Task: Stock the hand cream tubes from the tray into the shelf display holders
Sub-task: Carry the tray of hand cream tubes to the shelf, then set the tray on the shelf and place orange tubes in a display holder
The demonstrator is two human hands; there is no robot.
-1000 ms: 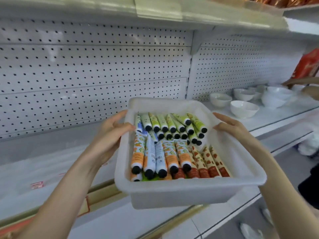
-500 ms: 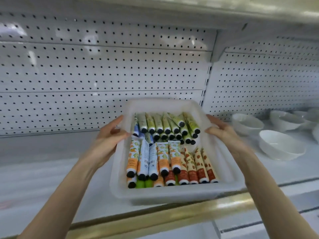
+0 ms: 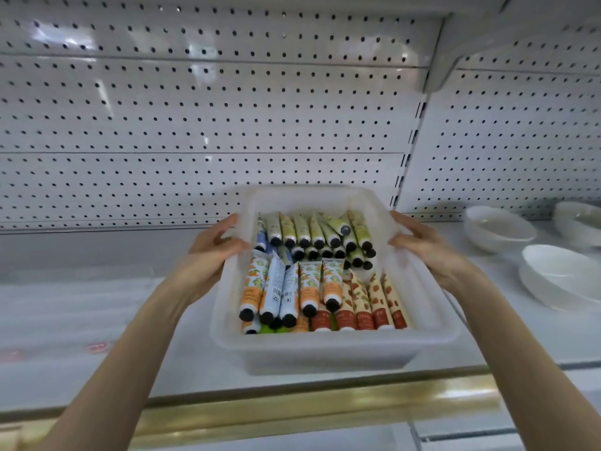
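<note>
Head view: both my operator's forearms reach forward. The left hand (image 3: 211,255) grips the left rim of the translucent tray (image 3: 325,349), thumb hooked over the edge, and the right hand (image 3: 429,252) clasps the right rim. The tray hangs low over the white shelf (image 3: 65,307); whether they touch I cannot tell. Inside lie the hand cream tubes (image 3: 309,288). On top I count three orange, two pale blue and four red-patterned; the green ones behind are stacked, so I cannot count them. Three white bowls (image 3: 559,275) stand to the right.
</note>
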